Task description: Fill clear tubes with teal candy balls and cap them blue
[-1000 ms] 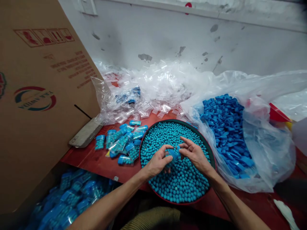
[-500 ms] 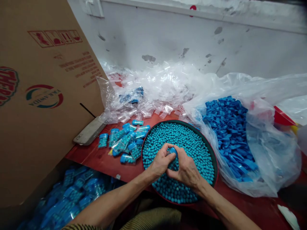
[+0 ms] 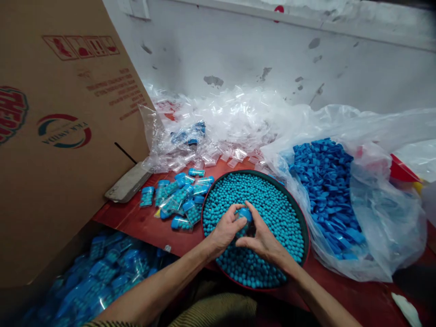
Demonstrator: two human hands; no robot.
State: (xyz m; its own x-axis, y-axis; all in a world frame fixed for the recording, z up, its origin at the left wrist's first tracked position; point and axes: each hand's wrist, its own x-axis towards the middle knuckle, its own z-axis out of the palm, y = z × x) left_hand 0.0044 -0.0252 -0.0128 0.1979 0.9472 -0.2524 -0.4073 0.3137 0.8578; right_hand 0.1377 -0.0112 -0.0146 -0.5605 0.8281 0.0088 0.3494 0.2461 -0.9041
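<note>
My left hand (image 3: 225,232) holds a small clear plastic bottle with a blue cap (image 3: 244,215) between thumb and fingers. My right hand (image 3: 261,238) is around the bottle's other side, its thumb and fingers spread apart, an index finger close to the cap. Whether that finger touches is hard to see. Both hands are over a round dark-green tub with a red rim (image 3: 304,218), full of small turquoise beads (image 3: 252,188). To the left, several filled clear bottles with blue caps (image 3: 179,200) lie in a pile on the red table (image 3: 136,229).
A cardboard box (image 3: 68,159) stands at the left, with a grey block (image 3: 126,185) beside it. More filled bottles (image 3: 102,277) fill the lower left. Clear plastic packets (image 3: 231,122) heap along the wall. At right, a plastic bag (image 3: 381,236) holds blue plastic pieces (image 3: 323,181).
My right thumb and fingers have spread wider around the bottle, showing more of its blue cap. My left hand keeps its hold. The view has shifted slightly.
</note>
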